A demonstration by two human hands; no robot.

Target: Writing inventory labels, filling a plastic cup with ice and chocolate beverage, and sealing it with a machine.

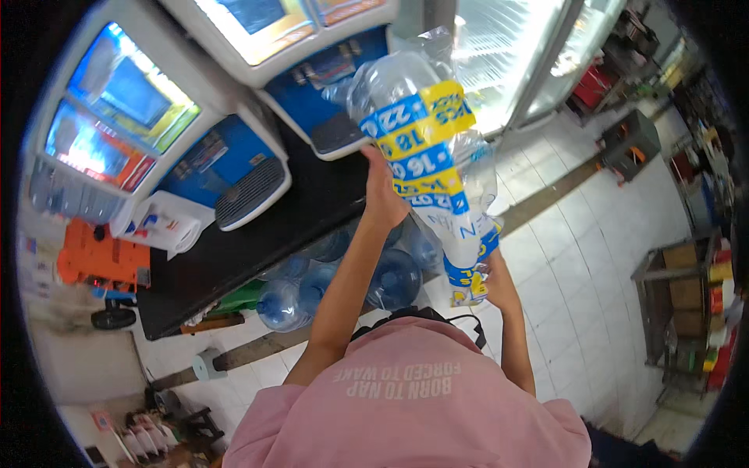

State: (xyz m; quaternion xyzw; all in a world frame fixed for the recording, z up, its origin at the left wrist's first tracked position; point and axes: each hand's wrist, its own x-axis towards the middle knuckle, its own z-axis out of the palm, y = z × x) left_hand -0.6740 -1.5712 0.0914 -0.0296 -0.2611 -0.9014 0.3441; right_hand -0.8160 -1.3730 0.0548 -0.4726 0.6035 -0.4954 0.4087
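A long clear plastic sleeve of clear plastic cups (418,137), printed with blue and yellow bands, is held up before me at a slant. Against its left side is my left hand (386,190), which grips it around the middle, its fingers partly hidden. My right hand (499,281) is closed on the crumpled lower end of the sleeve, near my chest. The far end of the sleeve is loose, bunched film. Behind it are a drink dispenser's drip tray and a lit glass-door cooler.
Two drink dispensers (216,140) stand on a black counter (327,190), left. Large blue water bottles (395,279) sit under its edge. An orange device (104,254) is at the counter's left end. The lit cooler (488,64) stands ahead; a speaker (632,146) and a shelf (673,304) are right.
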